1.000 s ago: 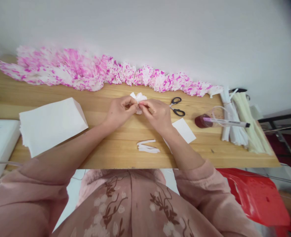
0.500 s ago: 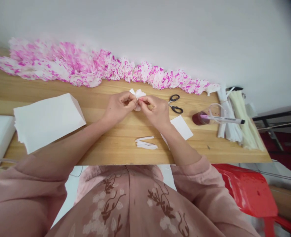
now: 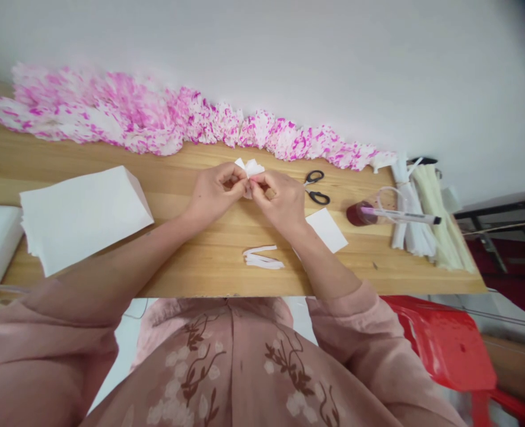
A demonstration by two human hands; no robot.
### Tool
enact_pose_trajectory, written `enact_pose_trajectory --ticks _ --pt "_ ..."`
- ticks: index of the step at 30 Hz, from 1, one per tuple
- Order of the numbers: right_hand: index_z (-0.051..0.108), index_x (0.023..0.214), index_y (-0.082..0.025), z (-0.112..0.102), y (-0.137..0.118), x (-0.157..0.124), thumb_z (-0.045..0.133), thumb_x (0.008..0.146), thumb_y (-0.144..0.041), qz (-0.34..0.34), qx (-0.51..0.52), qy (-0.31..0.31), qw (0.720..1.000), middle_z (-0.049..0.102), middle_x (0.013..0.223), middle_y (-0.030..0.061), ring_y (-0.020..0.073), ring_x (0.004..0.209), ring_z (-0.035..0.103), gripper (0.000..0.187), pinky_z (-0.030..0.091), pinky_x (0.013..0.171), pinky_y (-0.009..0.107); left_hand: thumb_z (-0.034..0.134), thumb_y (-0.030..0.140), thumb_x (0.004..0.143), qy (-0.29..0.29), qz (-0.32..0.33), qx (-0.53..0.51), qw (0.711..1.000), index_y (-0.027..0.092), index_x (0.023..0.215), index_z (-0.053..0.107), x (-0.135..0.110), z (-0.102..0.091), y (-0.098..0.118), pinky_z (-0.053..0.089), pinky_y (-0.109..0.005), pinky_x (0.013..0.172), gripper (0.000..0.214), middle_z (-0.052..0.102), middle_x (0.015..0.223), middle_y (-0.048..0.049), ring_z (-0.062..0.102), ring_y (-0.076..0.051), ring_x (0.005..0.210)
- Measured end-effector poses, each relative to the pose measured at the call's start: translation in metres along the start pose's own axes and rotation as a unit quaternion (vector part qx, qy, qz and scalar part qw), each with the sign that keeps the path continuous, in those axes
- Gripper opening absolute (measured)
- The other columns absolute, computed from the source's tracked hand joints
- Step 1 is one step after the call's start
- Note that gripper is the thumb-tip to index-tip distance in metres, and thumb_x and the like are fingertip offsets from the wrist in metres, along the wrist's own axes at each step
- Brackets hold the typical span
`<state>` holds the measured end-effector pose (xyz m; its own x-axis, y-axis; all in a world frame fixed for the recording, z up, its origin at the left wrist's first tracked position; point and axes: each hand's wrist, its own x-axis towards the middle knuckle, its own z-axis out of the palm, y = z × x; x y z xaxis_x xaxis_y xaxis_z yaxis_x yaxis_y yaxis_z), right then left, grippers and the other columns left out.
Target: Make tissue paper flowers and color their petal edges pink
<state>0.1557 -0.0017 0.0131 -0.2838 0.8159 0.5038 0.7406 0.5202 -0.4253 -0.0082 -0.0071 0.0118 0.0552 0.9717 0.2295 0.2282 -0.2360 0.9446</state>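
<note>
Between my fingertips is a small gathered piece of white paper [image 3: 252, 168], its pleated edge fanning out above them. My left hand [image 3: 220, 190] pinches it from the left. From the right, my right hand [image 3: 280, 198] pinches the same piece at its middle, the two hands nearly touching. Whether a thin tie is also in the fingers I cannot make out. Several white paper strips [image 3: 264, 259] lie on the table below the hands. A square white sheet [image 3: 327, 230] rests partly behind my right forearm. Black-handled scissors [image 3: 316, 187] lie just right of my right hand.
A stack of white paper [image 3: 84, 219] lies left on the wooden table [image 3: 191, 270]. Pink-spotted white paper ruffles [image 3: 133, 112] line the wall. At right are a cup of dark red liquid [image 3: 360, 213], a marker [image 3: 404, 216], white bundles [image 3: 411, 219] and a red stool [image 3: 453, 344].
The white paper's pleated top stands a little more fanned out above my fingers. Both hands keep their pinch in nearly the same place. The view has shifted slightly.
</note>
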Motion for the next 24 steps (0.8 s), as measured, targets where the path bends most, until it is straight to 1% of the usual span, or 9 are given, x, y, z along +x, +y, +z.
enact_pose_trajectory --ticks 5,10,15,19,21,24 --pt "0.069 0.08 -0.021 -0.001 -0.0001 0.0006 0.056 0.09 -0.026 0.021 0.04 0.013 0.999 0.074 0.077 0.0018 0.0162 0.071 0.066 0.017 0.046 0.069 0.029 0.064 0.024 0.08 -0.013 0.005 -0.018 1.0 0.017 0.072 0.064 0.0006 -0.0002 -0.0003 0.05 -0.022 0.066 0.01 0.071 0.073 -0.0004 0.066 -0.012 0.068" --pt "0.069 0.081 -0.021 -0.0016 0.0006 0.0005 0.056 0.09 -0.025 0.031 0.064 0.01 0.997 0.073 0.077 0.0016 0.016 0.071 0.067 0.016 0.047 0.069 0.029 0.064 0.023 0.081 -0.012 0.004 -0.022 1.0 0.017 0.074 0.064 0.0002 -0.0006 -0.0005 0.052 -0.022 0.067 0.01 0.073 0.074 -0.0007 0.068 -0.012 0.069" --pt "0.069 0.082 -0.021 -0.0016 -0.0007 0.0 0.056 0.09 -0.025 0.026 0.049 0.0 0.998 0.074 0.079 0.003 0.0174 0.073 0.067 0.016 0.047 0.069 0.03 0.066 0.023 0.08 -0.004 0.006 -0.014 1.0 0.016 0.077 0.067 -0.0005 0.0003 -0.0021 0.052 -0.021 0.066 0.008 0.073 0.076 -0.0003 0.068 -0.012 0.07" --pt "0.071 0.084 -0.021 -0.001 -0.001 -0.0003 0.056 0.09 -0.025 0.02 0.032 -0.01 0.999 0.075 0.081 0.0043 0.0188 0.076 0.068 0.016 0.047 0.071 0.031 0.065 0.02 0.079 0.001 0.005 -0.004 1.0 0.016 0.074 0.065 -0.0007 0.0003 -0.001 0.051 -0.02 0.065 0.006 0.071 0.073 0.0008 0.066 -0.011 0.068" --pt "0.07 0.084 -0.021 -0.0009 -0.0008 -0.0001 0.056 0.089 -0.025 0.024 0.038 -0.011 0.999 0.075 0.081 0.004 0.0184 0.075 0.067 0.016 0.047 0.071 0.031 0.064 0.019 0.078 -0.001 0.01 -0.002 1.0 0.017 0.073 0.064 -0.0005 0.0001 -0.0005 0.051 -0.02 0.065 0.006 0.071 0.072 0.0011 0.066 -0.011 0.068" --pt "0.069 0.08 -0.021 -0.0012 -0.0003 0.0005 0.056 0.089 -0.025 0.049 0.069 -0.005 0.996 0.074 0.078 0.0017 0.0163 0.072 0.067 0.016 0.047 0.069 0.029 0.063 0.019 0.079 -0.003 0.009 -0.017 1.0 0.017 0.073 0.064 -0.0002 0.0 -0.0006 0.051 -0.02 0.066 0.007 0.072 0.072 0.0005 0.067 -0.011 0.068"
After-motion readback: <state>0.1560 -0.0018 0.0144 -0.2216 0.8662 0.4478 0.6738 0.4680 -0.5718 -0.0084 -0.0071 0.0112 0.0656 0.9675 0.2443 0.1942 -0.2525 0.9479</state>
